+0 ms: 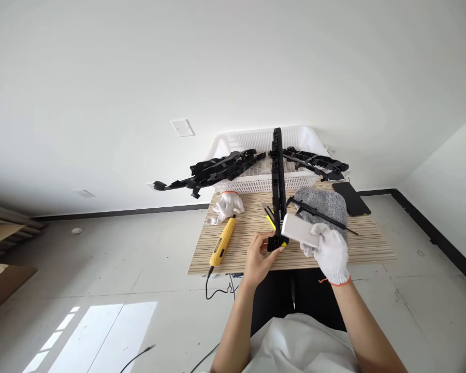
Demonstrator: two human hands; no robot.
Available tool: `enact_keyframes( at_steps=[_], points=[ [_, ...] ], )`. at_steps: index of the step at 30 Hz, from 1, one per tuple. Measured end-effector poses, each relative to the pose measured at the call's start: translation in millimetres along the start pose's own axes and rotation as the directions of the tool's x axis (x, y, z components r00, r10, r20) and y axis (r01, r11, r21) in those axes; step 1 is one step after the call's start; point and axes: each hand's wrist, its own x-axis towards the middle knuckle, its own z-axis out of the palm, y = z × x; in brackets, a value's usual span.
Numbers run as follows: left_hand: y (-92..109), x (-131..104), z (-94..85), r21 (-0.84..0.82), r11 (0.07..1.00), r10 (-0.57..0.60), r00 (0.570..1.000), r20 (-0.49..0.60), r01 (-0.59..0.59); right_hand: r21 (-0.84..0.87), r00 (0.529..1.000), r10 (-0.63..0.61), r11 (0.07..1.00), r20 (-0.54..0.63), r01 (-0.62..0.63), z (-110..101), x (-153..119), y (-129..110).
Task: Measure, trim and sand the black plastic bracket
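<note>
My left hand (259,257), bare, has its thumb and fingers closed around the near end of a long black plastic part (278,181). That part runs away from me over the table, its far end above the basket. A small yellow spot (284,244) shows by my left thumb. In a white knit glove, my right hand (328,251) grips a white rectangular block (301,229), held just right of the black part's near end; whether they touch I cannot tell. Left of the part lies a yellow and black utility knife (271,217), partly covered.
A white plastic basket (252,185) at the table's back bears black parts at left (217,171) and right (314,159). On the striped table (202,259) lie a corded yellow power tool (222,242), a white glove (228,206), a grey cloth (326,199), black calipers (322,214) and a phone (351,199).
</note>
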Motion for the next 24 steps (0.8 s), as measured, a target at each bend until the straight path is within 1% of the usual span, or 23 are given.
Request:
enact_keyframes(
  at_steps=[2, 3, 4, 6, 7, 8, 10, 11, 13, 15, 16, 17, 18, 19, 20, 21, 22, 23, 24],
  points=[
    [-1.0, 0.0, 0.5, -0.013, 1.0, -0.004, 1.0, -0.003, 0.004, -0.085, 1.0, -0.001, 0.996, -0.02, 0.0, 5.2, 2.9, 4.1],
    [-1.3, -0.1, 1.2, -0.033, 0.999, -0.012, 1.0, -0.006, 0.011, -0.092, 0.998, -0.041, 0.995, -0.048, 0.037, 8.3, 4.8, 5.5],
    [-1.3, -0.3, 2.2, -0.056, 0.998, -0.023, 1.0, -0.009, 0.022, -0.079, 0.991, -0.105, 0.992, -0.086, 0.099, 11.8, 7.0, 6.1],
    [-0.7, -0.4, 5.3, -0.094, 0.995, -0.047, 0.999, -0.022, 0.045, -0.057, 0.965, -0.215, 0.976, -0.153, 0.208, 20.1, 12.5, 4.0],
    [-0.1, 0.0, 7.1, -0.101, 0.994, -0.052, 0.998, -0.027, 0.049, -0.087, 0.96, -0.231, 0.972, -0.156, 0.22, 25.1, 15.9, 1.8],
    [0.8, 0.9, 8.6, -0.092, 0.995, -0.049, 0.998, -0.028, 0.046, -0.144, 0.964, -0.23, 0.967, -0.134, 0.21, 30.8, 19.9, -1.0],
    [3.9, 4.5, 9.5, -0.018, 1.0, -0.019, 1.0, -0.015, 0.019, -0.281, 0.977, -0.208, 0.942, -0.057, 0.184, 43.8, 29.8, -6.9],
    [6.6, 6.8, 8.2, 0.041, 0.999, -0.004, 1.0, -0.004, 0.004, -0.322, 0.975, -0.221, 0.925, -0.03, 0.199, 50.6, 35.7, -9.7],
    [16.2, 10.9, 1.9, 0.183, 0.983, 0.015, 1.0, 0.01, -0.016, -0.337, 0.962, -0.272, 0.905, 0.008, 0.258, 63.1, 48.7, -14.2],
    [33.3, 11.7, -6.1, 0.329, 0.944, 0.041, 0.999, -0.027, -0.029, -0.363, 0.949, -0.313, 0.879, 0.049, 0.309, 72.0, 61.4, -16.5],
    [45.1, 10.6, -8.0, 0.397, 0.916, 0.081, 0.995, -0.058, -0.051, -0.376, 0.944, -0.326, 0.869, 0.051, 0.321, 74.9, 66.8, -16.3],
    [58.8, 9.1, -6.6, 0.454, 0.888, 0.139, 0.984, -0.113, -0.073, -0.383, 0.943, -0.331, 0.866, 0.044, 0.322, 77.0, 71.4, -15.2],
    [73.7, 8.2, -0.3, 0.485, 0.87, 0.197, 0.965, -0.173, -0.091, -0.375, 0.944, -0.327, 0.872, 0.033, 0.315, 78.3, 74.9, -13.1],
    [89.1, 9.1, 11.9, 0.488, 0.865, 0.235, 0.955, -0.18, -0.12, -0.35, 0.947, -0.321, 0.885, 0.022, 0.308, 79.2, 77.4, -10.3],
    [103.8, 13.5, 30.1, 0.444, 0.877, 0.29, 0.94, -0.181, -0.185, -0.318, 0.95, -0.311, 0.9, 0.011, 0.298, 79.7, 78.9, -7.3],
    [116.9, 22.5, 54.0, 0.367, 0.89, 0.327, 0.94, -0.103, -0.269, -0.295, 0.954, -0.3, 0.911, 0.008, 0.289, 79.8, 79.5, -4.6],
    [127.5, 37.0, 82.3, 0.277, 0.9, 0.338, 0.94, 0.041, -0.336, -0.296, 0.957, -0.29, 0.913, 0.009, 0.28, 79.6, 79.5, -2.8],
    [135.0, 57.0, 113.1, 0.222, 0.908, 0.32, 0.93, 0.18, -0.355, -0.32, 0.96, -0.281, 0.909, 0.008, 0.269, 78.6, 79.0, -2.5],
    [139.5, 82.0, 144.3, 0.224, 0.92, 0.274, 0.937, 0.217, -0.321, -0.36, 0.962, -0.272, 0.898, 0.001, 0.254, 76.6, 78.5, -4.2]
  ],
)
